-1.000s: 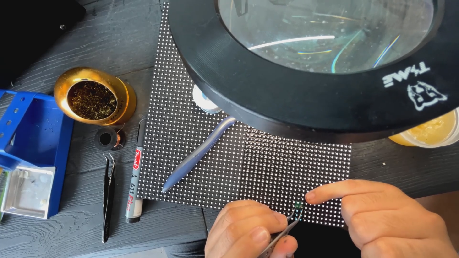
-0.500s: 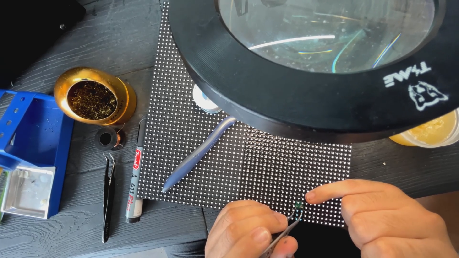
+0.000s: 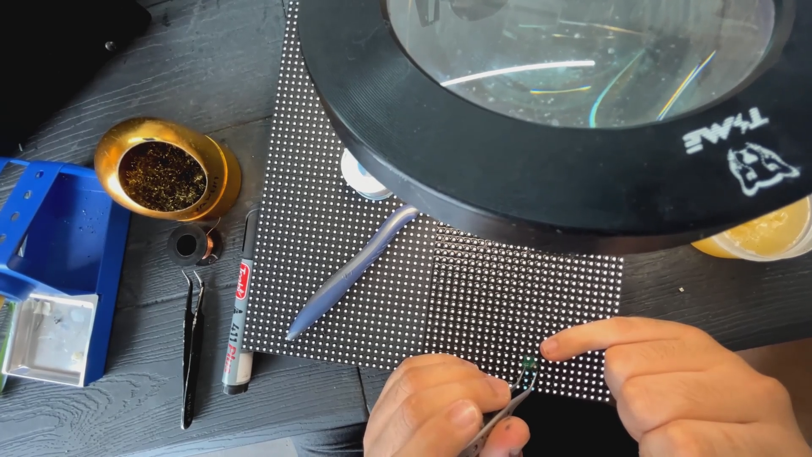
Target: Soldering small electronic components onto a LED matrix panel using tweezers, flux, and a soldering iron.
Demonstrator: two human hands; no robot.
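Your left hand (image 3: 440,410) is closed in a pinch grip on fine tweezers (image 3: 499,415); their tips meet over a small dark-green part (image 3: 529,369) at the near edge of the black LED matrix panel (image 3: 338,288). Whether the part is clamped or only touched, you cannot tell from this view.

Your right hand (image 3: 694,393) holds nothing: forefinger stretched flat on the panel just beside the tweezer tips, the other fingers curled.

The panel lies flat on the dark wooden desk (image 3: 169,76), partly under the black ring magnifier lamp (image 3: 541,186). A blue-grey pen-shaped tool (image 3: 351,271) rests diagonally on the panel.

Left of the panel: marker pen (image 3: 239,326), second pair of tweezers (image 3: 191,351), small wire spool (image 3: 190,245), brass-wool tip cleaner in a gold bowl (image 3: 165,173), blue tray (image 3: 51,254).

Risks, as judged:
- Part sits at the very edge; a slip of the tips could flick it off onto the desk.
- Too hard a pinch may shoot the part out sideways.
- The work lies outside the lens, so alignment is unaided.
- The loose tool may roll if the panel shifts.
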